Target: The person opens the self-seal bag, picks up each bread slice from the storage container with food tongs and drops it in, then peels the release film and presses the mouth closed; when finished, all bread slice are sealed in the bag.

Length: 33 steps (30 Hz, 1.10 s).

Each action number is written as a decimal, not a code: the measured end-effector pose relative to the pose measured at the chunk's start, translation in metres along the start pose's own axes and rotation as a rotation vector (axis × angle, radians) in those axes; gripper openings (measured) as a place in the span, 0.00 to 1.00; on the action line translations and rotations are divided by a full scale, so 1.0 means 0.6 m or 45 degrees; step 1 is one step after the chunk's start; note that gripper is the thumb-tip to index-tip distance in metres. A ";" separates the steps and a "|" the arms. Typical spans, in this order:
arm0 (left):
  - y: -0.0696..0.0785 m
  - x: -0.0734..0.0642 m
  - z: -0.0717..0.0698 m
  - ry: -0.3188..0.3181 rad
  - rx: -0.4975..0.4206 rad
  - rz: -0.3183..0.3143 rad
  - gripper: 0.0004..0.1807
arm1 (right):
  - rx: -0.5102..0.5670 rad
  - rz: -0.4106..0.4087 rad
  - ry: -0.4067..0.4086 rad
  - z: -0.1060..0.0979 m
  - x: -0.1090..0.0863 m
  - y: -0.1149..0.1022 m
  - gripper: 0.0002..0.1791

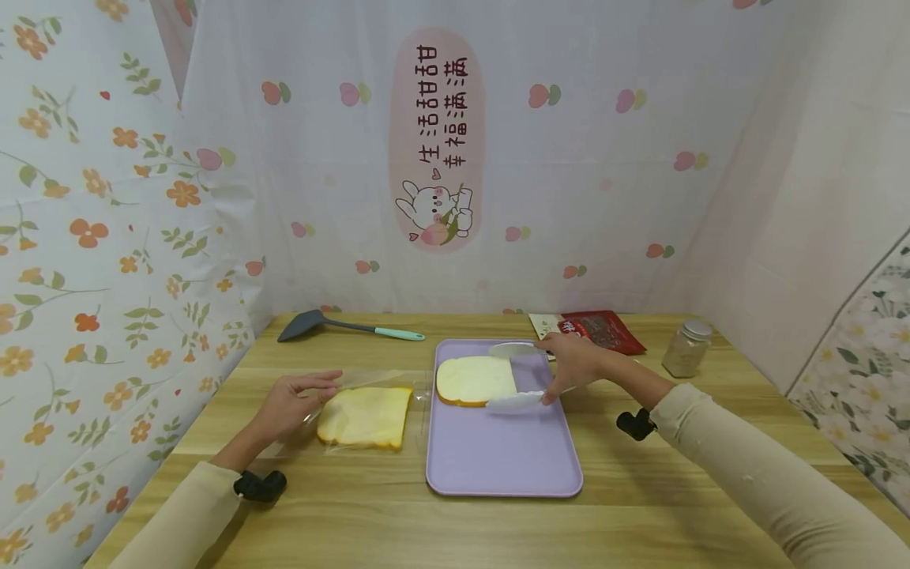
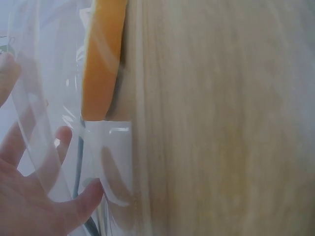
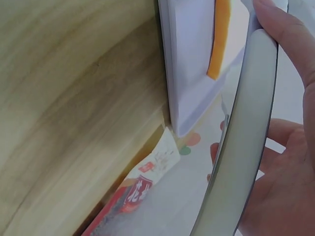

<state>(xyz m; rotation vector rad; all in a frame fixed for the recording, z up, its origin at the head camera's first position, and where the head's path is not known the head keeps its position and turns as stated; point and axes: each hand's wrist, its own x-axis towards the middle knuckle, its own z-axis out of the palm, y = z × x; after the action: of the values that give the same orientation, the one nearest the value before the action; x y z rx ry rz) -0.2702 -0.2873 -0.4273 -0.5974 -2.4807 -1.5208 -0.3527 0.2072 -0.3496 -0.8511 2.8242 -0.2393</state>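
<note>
Tongs [image 1: 513, 403], and what a spread they had! Their two white tips stood apart over the purple tray [image 1: 505, 458], either side of the right-hand end of a bread slice [image 1: 471, 379]. That one, pale on top with an orange-brown crust, lay in the far left part of the tray. Over the tray's far right side came the right hand [image 1: 577, 365], its grip clamped on the tongs, thumb against one arm. Whether the tips touched the bread, I could not tell.

Across to the left of the tray, and there was a second slice [image 1: 366, 417], inside a clear bag [image 1: 420, 405] that lay just beside the tray's edge! The left hand [image 1: 295, 405] was at the bag's end away from the tray, grip apart, fingers spread at the film and partly seen through it.

And the writing! High beyond the tray, on a fruit-print cloth [image 1: 604, 174], a pink panel [image 1: 403, 103] carried 生活 with 甜 repeated, then 幸福 with 满 repeated, above a cartoon rabbit [image 1: 429, 204]. Just past the tray's far right corner lay a red packet [image 1: 604, 330], white characters on its label, too blurred to read. Right of the tray, a metal-lidded jar [image 1: 686, 350] stood upright on the bench [image 1: 355, 506]; beyond the tray to the left lay a spatula [image 1: 310, 325], its mint handle pointing trayward.
</note>
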 end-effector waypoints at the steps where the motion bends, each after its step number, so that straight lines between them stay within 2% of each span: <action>1: 0.000 0.000 0.000 -0.001 -0.001 -0.005 0.12 | 0.002 0.003 -0.008 0.000 0.001 0.001 0.61; 12: 0.001 0.001 0.003 0.003 0.061 -0.028 0.11 | -0.107 0.012 -0.093 -0.009 0.018 0.011 0.63; 17: -0.001 0.002 0.002 -0.017 0.075 -0.025 0.11 | -0.075 0.034 -0.153 -0.016 0.029 0.012 0.63; 25: -0.003 0.003 0.004 -0.032 0.056 -0.014 0.12 | -0.037 -0.024 -0.204 -0.011 0.043 0.025 0.59; 33: 0.000 0.006 0.005 -0.031 0.041 -0.012 0.12 | 0.020 -0.020 -0.163 -0.003 0.036 0.031 0.59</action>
<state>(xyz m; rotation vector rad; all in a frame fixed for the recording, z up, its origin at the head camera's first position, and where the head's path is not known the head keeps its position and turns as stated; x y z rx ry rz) -0.2733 -0.2836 -0.4276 -0.6035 -2.5241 -1.4825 -0.3807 0.2107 -0.3546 -0.8532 2.6946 -0.2011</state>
